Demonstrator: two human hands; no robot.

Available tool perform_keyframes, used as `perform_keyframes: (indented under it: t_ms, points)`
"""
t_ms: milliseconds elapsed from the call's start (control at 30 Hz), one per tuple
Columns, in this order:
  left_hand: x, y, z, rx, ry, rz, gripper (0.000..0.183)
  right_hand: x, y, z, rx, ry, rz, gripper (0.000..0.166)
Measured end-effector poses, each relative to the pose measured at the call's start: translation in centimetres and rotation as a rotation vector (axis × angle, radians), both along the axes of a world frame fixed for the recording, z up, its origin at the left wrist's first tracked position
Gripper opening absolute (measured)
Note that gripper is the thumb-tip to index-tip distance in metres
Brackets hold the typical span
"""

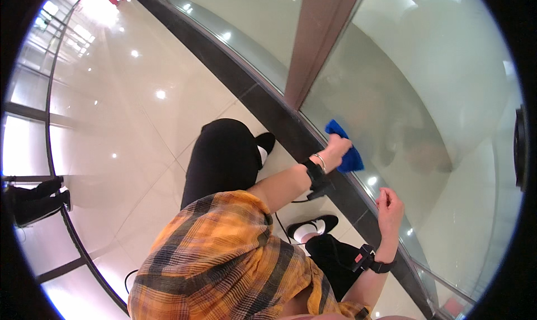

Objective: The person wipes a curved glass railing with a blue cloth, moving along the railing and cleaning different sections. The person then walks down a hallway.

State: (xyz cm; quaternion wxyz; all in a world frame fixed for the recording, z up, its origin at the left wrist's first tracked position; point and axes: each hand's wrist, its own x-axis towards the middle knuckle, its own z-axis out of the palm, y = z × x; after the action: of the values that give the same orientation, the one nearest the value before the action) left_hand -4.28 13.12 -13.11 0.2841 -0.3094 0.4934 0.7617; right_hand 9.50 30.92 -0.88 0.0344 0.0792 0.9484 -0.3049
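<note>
A blue cloth (pixel 351 160) is bunched in my left hand (pixel 337 149), close against the lower part of a glass panel (pixel 377 98). Whether it presses on the pane is hard to tell. A silver bangle and a black strap circle that wrist. My right hand (pixel 391 215) is raised in front of the same glass, farther to the right. Its fingers curl loosely with a gap at the thumb, and nothing shows in it. A black band with a small device (pixel 365 257) sits on the right wrist.
A brown upright frame post (pixel 321 43) divides the glass. Along its foot runs a dark stone strip (pixel 218 68), beside glossy beige floor tiles (pixel 138 102). My bent knee (pixel 222 156) and shoes are close to the strip. Thin black cables (pixel 282 227) hang near my legs. Dark footwear (pixel 37 202) appears at far left.
</note>
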Motion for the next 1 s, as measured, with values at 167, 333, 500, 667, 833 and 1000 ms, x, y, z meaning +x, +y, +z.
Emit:
perform_keyframes:
  t_ms: [167, 333, 500, 667, 833, 1000]
  points:
    - [-0.1, 1.4, 3.5, 0.301, 0.134, 0.017, 0.045, -1.3, -0.9, 0.4, -0.021, 0.028, 0.051, 0.023]
    - [0.7, -2.3, 14.0, 0.343, 0.252, -0.037, 0.047, -2.6, -1.1, -0.7, 0.131, 0.131, 0.112, 0.025]
    - [1.7, -5.0, 19.7, 0.212, 0.416, -0.171, 0.046, -3.9, -1.2, -1.2, -0.315, 0.397, -0.027, 0.025]
    - [4.4, -6.9, 21.7, 0.043, 0.721, -0.334, 0.043, -3.7, -4.3, 3.6, -0.377, 0.639, -0.051, 0.031]
    - [6.2, -7.0, 21.4, -0.347, 0.949, -0.463, 0.044, -2.4, -8.8, 6.9, -0.466, 0.549, 0.117, 0.052]
    - [5.1, -6.7, 18.4, 0.109, 0.829, -0.501, 0.025, -3.1, -10.6, 5.4, -0.635, 0.454, 0.245, 0.055]
